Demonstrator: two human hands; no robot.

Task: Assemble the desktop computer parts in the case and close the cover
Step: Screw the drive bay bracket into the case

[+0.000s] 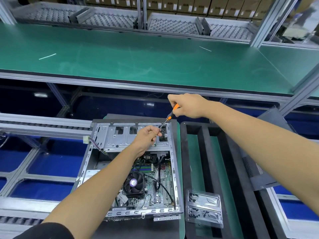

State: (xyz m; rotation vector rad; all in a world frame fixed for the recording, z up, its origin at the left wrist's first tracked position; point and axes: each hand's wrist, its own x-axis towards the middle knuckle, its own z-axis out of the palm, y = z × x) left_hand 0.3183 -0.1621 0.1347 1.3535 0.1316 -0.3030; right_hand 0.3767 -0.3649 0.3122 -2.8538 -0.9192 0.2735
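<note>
A person's right hand (188,106) grips an orange-handled screwdriver (170,116) while the left hand (146,137) pinches its shaft near the tip, over the drive cage (120,137) of an open computer case (131,169). The motherboard (155,183) and fan (133,183) sit inside; fastening appears under way. The cover (262,161) lies aside at right, still to go on.

Beyond your hands you see a green bench (155,62) carrying two white sticks (47,56), with grey perforated trays (174,25) and cardboard boxes (215,6) farther back.
</note>
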